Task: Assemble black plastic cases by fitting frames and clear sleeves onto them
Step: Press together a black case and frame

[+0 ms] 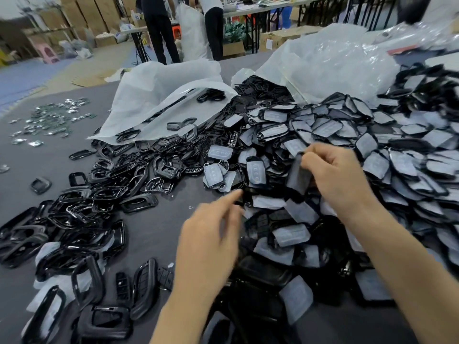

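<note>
The right hand (340, 180) pinches a black case (298, 176) by its far end, so its long axis hangs near-upright over the pile (397, 155). The left hand (211, 237) is just left of it and nearer, with loose, empty fingers. Frames (104, 194) lie farther left on the tabletop (159, 234).

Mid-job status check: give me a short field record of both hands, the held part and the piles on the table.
right hand: pinches a dark case, upright over the sleeved cases
left hand: reaches toward that heap, index finger out; blurred, grip unclear
black frames: loose heap, left side of the grey table
sleeved cases: large heap on the right, before a white bag
small shiny parts: scattered far left
</note>
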The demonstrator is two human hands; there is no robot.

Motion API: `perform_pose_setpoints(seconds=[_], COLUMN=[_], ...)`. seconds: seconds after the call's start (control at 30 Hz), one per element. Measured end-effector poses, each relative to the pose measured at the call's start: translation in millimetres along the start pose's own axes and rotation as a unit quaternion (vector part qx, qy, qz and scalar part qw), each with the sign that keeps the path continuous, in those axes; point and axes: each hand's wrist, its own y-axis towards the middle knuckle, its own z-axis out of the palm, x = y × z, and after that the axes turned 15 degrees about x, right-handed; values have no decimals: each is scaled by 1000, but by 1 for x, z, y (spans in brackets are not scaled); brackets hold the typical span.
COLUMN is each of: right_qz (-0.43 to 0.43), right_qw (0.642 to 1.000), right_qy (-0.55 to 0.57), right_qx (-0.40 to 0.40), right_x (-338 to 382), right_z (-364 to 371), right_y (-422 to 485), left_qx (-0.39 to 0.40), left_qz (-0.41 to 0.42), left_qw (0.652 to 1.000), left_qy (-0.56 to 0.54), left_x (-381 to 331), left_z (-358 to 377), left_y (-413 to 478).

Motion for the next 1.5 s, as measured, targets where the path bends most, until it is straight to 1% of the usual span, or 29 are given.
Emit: perform_pose_setpoints(seconds=[0.03, 0.07, 0.1, 0.17, 0.2, 0.23, 0.3, 0.37, 0.47, 0.53, 0.6, 0.67, 0.7, 0.8, 0.83, 0.87, 0.93, 1.0, 1.03, 1.1, 1.13, 1.17, 1.23, 1.3, 1.37, 1.5], right_qz=[-5, -9, -16, -28, -29, -27, -13, 13, 64, 70, 68, 54, 36, -51, -85, -119, -179, -221, -231, -237, -237, -235, -225, -199, -166, -109], right_qw=[998, 995, 993, 990, 989, 988, 981, 971, 945, 927, 914, 914, 913, 910, 911, 915, 924, 928, 926, 918, 914, 912, 922, 944, 961, 977], right_qy=[-40, -67, -76, -70, -69, -76, -115, -177, -282, -336, -370, -369, -368, -362, -354, -344, -324, -300, -287, -268, -266, -265, -243, -190, -152, -104], right_qx=[-39, -70, -91, -117, -124, -132, -154, -162, -155, -151, -149, -162, -173, -198, -193, -174, -98, 16, 78, 171, 194, 205, 202, 181, 160, 152], right_x=[0, 0, 0, 2, 2, 0, -4, -11, -20, -23, -24, -24, -22, -12, -7, -4, 1, 0, -1, -5, -6, -7, -8, -6, -5, -4], right_z=[-9, -16, -22, -27, -29, -31, -35, -38, -37, -35, -33, -33, -32, -19, -10, 2, 29, 51, 57, 63, 63, 62, 60, 59, 60, 66], right_y=[2, 3, 4, 4, 5, 6, 8, 9, 11, 12, 12, 11, 11, 6, 3, -2, -13, -24, -28, -30, -30, -29, -28, -26, -26, -24], left_qx=[-35, -54, -53, -12, 15, 39, 64, 64, 17, -14, -19, -25, -30, -6, 2, 6, 3, -9, -9, 6, 15, 24, 29, 8, 5, 20], left_qz=[-35, -91, -167, -315, -360, -377, -356, -323, -281, -245, -215, -193, -198, -257, -259, -246, -181, -114, -102, -113, -119, -117, -111, -123, -143, -148], left_qw=[998, 992, 980, 942, 925, 916, 920, 931, 949, 966, 975, 979, 978, 961, 961, 966, 982, 993, 994, 977, 966, 960, 947, 913, 881, 826], left_qy=[33, 67, 94, 116, 122, 133, 152, 157, 138, 86, 56, 56, 65, 101, 94, 77, 51, 7, -46, -183, -231, -254, -301, -388, -451, -544], left_x=[7, 15, 23, 36, 40, 42, 45, 45, 46, 44, 40, 38, 39, 44, 46, 46, 41, 31, 26, 16, 13, 12, 12, 11, 12, 14], left_z=[-4, -7, -12, -20, -22, -22, -19, -17, -19, -20, -20, -18, -18, -19, -19, -17, -13, -7, -3, 3, 6, 8, 7, 3, 1, 1], left_y=[1, 2, 3, 4, 3, 2, -1, -2, -3, -2, 0, 1, 1, -2, -2, -3, -1, 2, 3, 3, 3, 3, 4, 7, 8, 9])
